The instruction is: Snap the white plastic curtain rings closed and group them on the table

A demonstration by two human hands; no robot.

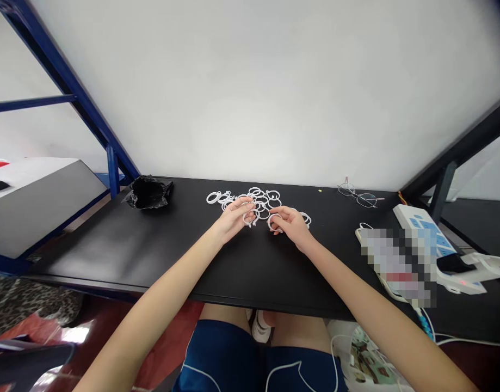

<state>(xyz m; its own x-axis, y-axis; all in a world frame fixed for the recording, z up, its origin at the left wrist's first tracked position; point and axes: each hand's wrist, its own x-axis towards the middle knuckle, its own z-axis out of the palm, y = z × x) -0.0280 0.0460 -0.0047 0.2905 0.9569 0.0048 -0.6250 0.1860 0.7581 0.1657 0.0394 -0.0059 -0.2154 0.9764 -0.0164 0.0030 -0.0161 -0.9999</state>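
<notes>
My left hand (235, 216) pinches a white plastic ring (251, 219) that has a small gap at its lower side. In my right hand (289, 224) is another white ring (275, 222), held between thumb and fingers just to the right of the first; the two rings are apart. Behind both hands a loose pile of white rings (255, 193) lies on the black table (184, 245). Some of these rings have small clip-like ends. A few more rings (306, 219) show partly behind my right hand, and others (213, 197) lie at the pile's left end.
A crumpled black plastic bag (149, 193) stands mouth up at the back left. Glasses (359, 196) lie at the back right. Farther right are a phone (396, 267), blurred over, a white power strip (423, 228) and a white stand (470, 272) with cables. A wall rises behind.
</notes>
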